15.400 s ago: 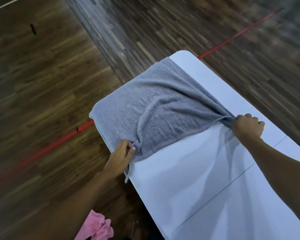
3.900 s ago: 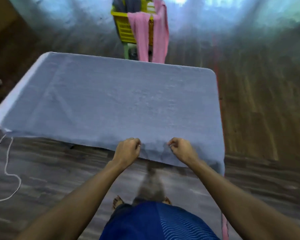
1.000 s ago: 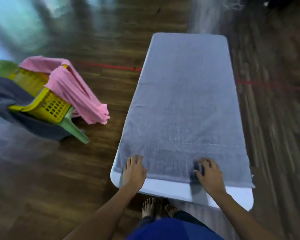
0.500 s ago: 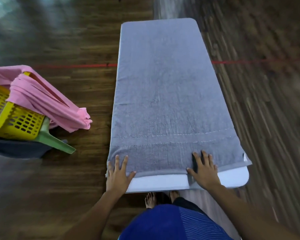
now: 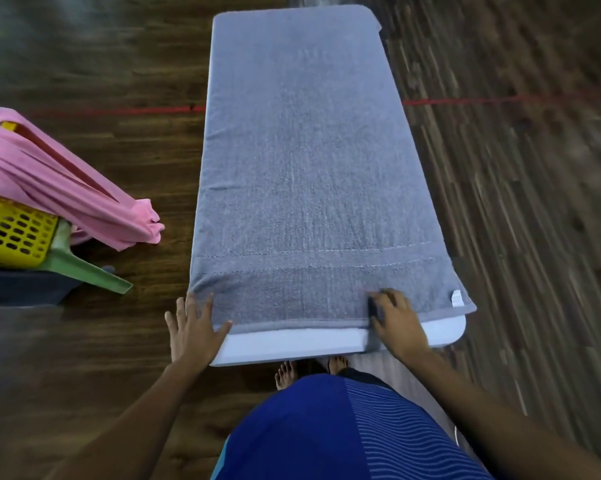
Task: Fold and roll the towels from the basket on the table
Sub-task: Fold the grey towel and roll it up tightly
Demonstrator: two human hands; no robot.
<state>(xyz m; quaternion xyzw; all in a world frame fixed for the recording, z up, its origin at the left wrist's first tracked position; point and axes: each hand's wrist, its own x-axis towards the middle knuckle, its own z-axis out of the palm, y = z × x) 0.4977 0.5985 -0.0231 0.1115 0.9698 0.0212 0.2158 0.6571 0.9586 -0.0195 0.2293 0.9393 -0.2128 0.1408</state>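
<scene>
Nearest, the left hand (image 5: pixel 191 327), released with fingers spread, touches the grey towel's (image 5: pixel 302 168) near left corner; the right hand (image 5: pixel 396 320) sits bent-fingered on its near hem, grasp unclear. The towel lies flat along the white table (image 5: pixel 292 344), yellow basket (image 5: pixel 11 233) at left

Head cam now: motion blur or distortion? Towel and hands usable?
Head view: floor streaked by motion blur, worst on the right; towel weave, left hand and right hand fairly sharp; wide-angle slightly bows the table sides; lighting even, no glare.
</scene>
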